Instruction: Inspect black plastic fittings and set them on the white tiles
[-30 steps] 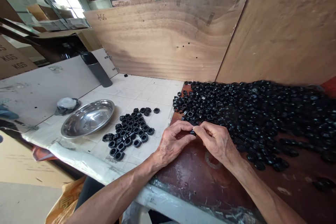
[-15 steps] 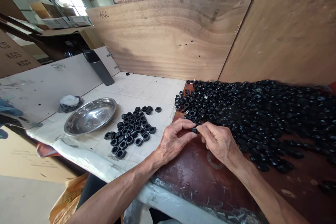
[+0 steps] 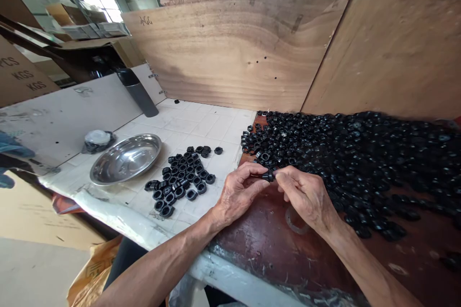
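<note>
Between the thumb and fingers of my left hand (image 3: 239, 189) is a small black plastic nut (image 3: 268, 176), held sideways above the dark red board. My right hand (image 3: 304, 194) is closed just to the right of it, thumb and forefinger pinched together at the nut's end. Whatever those right fingertips hold, if anything, is hidden. Just beyond both hands begins a large heap of loose black nuts (image 3: 324, 148). To the left, a smaller group of similar black nuts (image 3: 180, 180) lies on the white tiled surface.
A shallow steel bowl (image 3: 126, 160) stands left of the small group, with a plastic-wrapped bundle (image 3: 98, 140) beside it. Behind them a grey bottle (image 3: 139, 93) leans at the low side panel. A tall plywood board (image 3: 230, 53) closes off the back. A flat ring (image 3: 296, 223) lies under my right hand.
My right fingertips have drawn slightly to the right, so more of the black nut shows. My left hand keeps its pinch. The view has shifted a little.
</note>
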A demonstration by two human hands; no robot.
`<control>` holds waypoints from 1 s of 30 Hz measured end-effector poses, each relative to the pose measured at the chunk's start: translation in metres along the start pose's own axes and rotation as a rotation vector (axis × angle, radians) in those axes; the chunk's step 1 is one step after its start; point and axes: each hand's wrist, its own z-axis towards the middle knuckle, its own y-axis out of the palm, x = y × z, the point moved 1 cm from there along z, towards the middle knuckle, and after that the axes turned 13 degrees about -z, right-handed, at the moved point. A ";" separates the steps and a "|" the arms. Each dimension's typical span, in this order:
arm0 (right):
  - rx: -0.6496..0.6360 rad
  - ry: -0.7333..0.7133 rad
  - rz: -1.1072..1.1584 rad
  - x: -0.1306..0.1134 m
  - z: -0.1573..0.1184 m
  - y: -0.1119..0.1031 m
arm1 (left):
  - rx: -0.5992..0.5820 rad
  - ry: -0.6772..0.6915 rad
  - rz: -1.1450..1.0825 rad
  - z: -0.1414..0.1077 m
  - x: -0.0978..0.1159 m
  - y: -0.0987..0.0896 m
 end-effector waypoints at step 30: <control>-0.058 0.043 -0.009 -0.002 0.002 0.004 | -0.120 0.138 0.215 -0.001 -0.001 -0.002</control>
